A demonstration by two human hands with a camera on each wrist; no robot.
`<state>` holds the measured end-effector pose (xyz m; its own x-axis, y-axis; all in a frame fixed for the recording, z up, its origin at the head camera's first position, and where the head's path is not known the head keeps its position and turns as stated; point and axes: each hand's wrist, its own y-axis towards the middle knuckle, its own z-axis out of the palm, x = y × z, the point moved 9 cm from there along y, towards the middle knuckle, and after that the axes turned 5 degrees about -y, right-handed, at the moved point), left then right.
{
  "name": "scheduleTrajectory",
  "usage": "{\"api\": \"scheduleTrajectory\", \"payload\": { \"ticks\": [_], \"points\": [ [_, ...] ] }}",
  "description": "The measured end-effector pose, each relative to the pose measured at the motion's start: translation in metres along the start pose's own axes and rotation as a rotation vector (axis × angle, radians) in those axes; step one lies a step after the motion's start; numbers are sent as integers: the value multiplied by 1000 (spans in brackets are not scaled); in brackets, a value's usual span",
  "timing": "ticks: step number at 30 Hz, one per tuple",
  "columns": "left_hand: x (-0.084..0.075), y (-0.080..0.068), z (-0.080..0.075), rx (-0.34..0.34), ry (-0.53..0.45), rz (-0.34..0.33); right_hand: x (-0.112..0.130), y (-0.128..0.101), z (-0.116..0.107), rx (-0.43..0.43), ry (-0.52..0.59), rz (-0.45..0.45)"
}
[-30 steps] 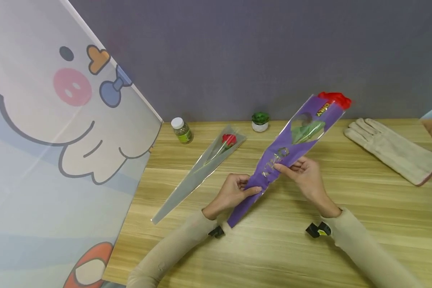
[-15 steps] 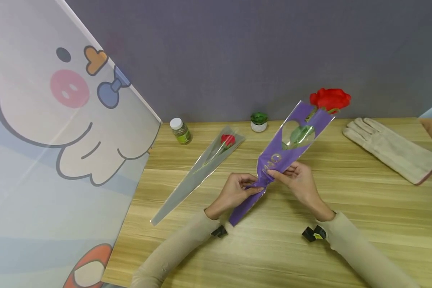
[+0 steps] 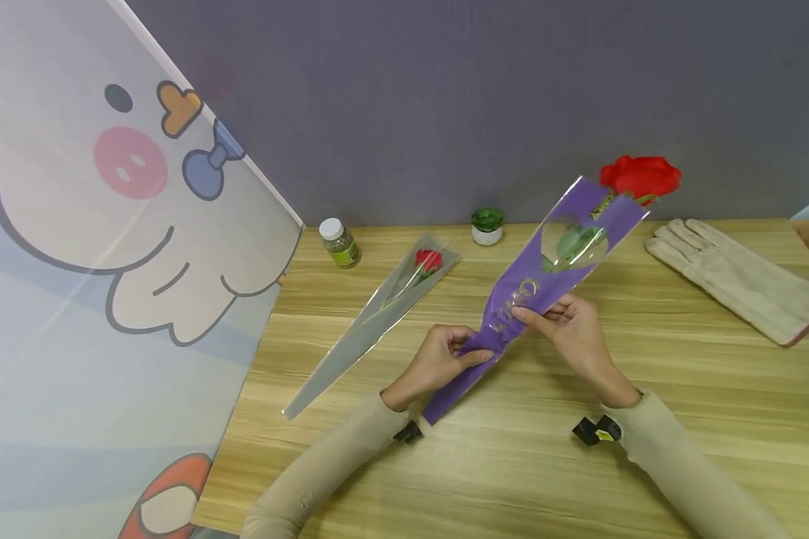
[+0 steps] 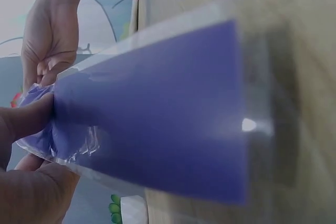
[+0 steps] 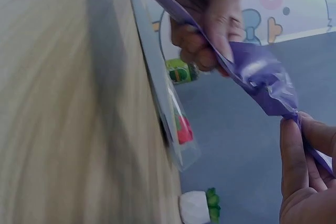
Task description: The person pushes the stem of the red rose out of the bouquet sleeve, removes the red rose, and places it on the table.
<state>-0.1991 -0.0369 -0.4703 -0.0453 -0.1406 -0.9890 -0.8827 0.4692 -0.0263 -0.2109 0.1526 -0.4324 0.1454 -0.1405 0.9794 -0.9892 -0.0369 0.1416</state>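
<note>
Item: purple sleeve (image 3: 546,281), a long tapered plastic wrapper with pale lettering and a clear heart-shaped window, held aslant above the table (image 3: 512,464). Narrow tip pointed down toward the person; wide mouth pointed up and away toward the grey wall (image 3: 445,90).

Contents: red rose (image 3: 640,176), its bloom standing clear beyond the sleeve's mouth; green leaves showed through the window.

Left hand (image 3: 438,359): fingers and thumb pinched round the sleeve's narrow lower part, where the plastic was crumpled. Right hand (image 3: 569,326): fingers curled onto the sleeve just above the left hand, near the lettering. The two hands were near each other, both clamped on the sleeve, with a twisted stretch of plastic between them.

Other things, placed from the purple sleeve:
- Clear sleeve (image 3: 377,318) with a smaller red rose inside, flat on the table, to the left.
- Small bottle (image 3: 339,243) with white cap, further left, at the table's far edge.
- Little potted plant (image 3: 488,226) in a white pot, behind the sleeve, by the wall.
- Pale glove (image 3: 735,278), flat on the table, to the right.
- Cartoon-printed panel (image 3: 108,247), far left, beyond the table's edge.
</note>
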Motion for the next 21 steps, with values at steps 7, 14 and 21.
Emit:
{"api": "scheduleTrajectory", "payload": {
  "ticks": [7, 14, 21],
  "points": [
    [6, -2, -2, 6, -11, -36, 5, 1, -11, -28, 33, 6],
    [6, -2, -6, 16, -5, -41, 9, 1, -13, -29, 89, -17],
    [-3, 2, -4, 19, -32, -8, 8, -1, -5, -2, 63, -30]
  ]
}}
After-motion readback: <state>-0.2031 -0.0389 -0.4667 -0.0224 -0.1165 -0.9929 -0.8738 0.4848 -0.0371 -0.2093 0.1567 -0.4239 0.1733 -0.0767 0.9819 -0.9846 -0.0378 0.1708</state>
